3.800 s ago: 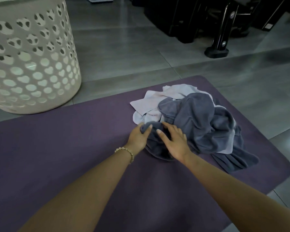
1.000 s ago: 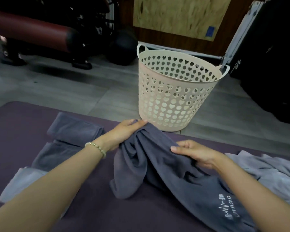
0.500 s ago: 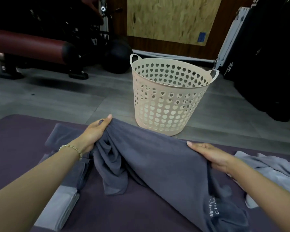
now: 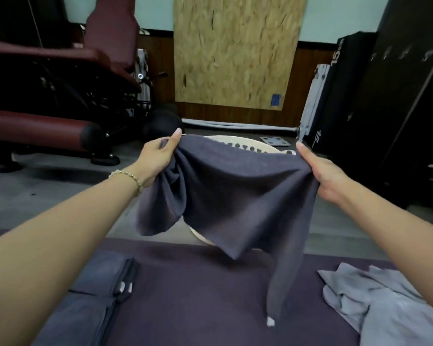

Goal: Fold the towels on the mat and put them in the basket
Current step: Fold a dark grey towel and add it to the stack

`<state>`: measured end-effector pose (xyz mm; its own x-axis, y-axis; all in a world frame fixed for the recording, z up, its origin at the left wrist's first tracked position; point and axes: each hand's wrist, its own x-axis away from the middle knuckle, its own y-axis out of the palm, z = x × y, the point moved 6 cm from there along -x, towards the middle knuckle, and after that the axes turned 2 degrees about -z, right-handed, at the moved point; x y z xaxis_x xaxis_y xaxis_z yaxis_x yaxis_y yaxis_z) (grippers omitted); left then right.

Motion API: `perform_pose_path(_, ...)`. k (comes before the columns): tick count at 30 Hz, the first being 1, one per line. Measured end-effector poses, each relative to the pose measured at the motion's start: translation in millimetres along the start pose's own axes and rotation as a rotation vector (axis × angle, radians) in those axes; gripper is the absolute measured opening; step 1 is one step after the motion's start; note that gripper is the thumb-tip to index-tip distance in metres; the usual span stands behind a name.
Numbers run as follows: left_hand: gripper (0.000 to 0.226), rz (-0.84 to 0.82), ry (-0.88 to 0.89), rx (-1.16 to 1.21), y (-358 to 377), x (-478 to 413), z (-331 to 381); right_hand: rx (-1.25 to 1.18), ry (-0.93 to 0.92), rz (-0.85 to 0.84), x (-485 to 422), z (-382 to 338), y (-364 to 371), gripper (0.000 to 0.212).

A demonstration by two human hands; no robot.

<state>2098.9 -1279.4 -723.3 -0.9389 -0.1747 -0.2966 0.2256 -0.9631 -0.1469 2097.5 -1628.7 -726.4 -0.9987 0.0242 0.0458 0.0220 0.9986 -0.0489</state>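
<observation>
A dark grey cloth towel (image 4: pixel 235 191) is held up by its top edge in front of the cream perforated plastic basket (image 4: pixel 237 142), one corner trailing low over the purple floor mat (image 4: pixel 198 295); half a second ago it was still draped across the mat. A bunched corner is gripped by the left hand (image 4: pixel 158 158), the opposite corner by the right hand (image 4: pixel 322 173), well apart. It is judged spread for folding.

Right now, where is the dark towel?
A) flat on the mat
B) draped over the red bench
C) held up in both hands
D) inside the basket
C: the left hand and right hand each grip a top corner, and the towel hangs between them in front of the basket.
</observation>
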Motion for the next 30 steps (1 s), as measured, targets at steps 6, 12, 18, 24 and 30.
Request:
perform_pose_path(6, 0.051, -0.217, -0.202, -0.357, 22.8, 100.2, -117.4, 0.416, 0.290, -0.238, 42.3, 130.3, 13.6, 0.078)
perform_pose_path(12, 0.034, -0.467, -0.584, -0.344, 17.1, 250.2, -272.2, 0.814, 0.655, -0.441, 114.2, 308.8, -1.3, 0.087)
perform_pose_path(18, 0.037, -0.374, -0.869, -0.362, -28.2, 316.6, -330.9, 0.815, 0.717, -0.539, 148.0, 386.1, 11.9, 0.058)
perform_pose_path(24, 0.044, -0.174, -0.854, -0.600, -58.6, 290.9, -352.2, 0.698, 0.581, -0.533, 126.4, 392.5, 73.9, 0.041)
perform_pose_path(30, 0.078, -0.136, -1.078, -0.664, -52.1, 305.9, -365.6, 0.561, 0.514, -0.675, 137.0, 401.5, 169.4, 0.030)
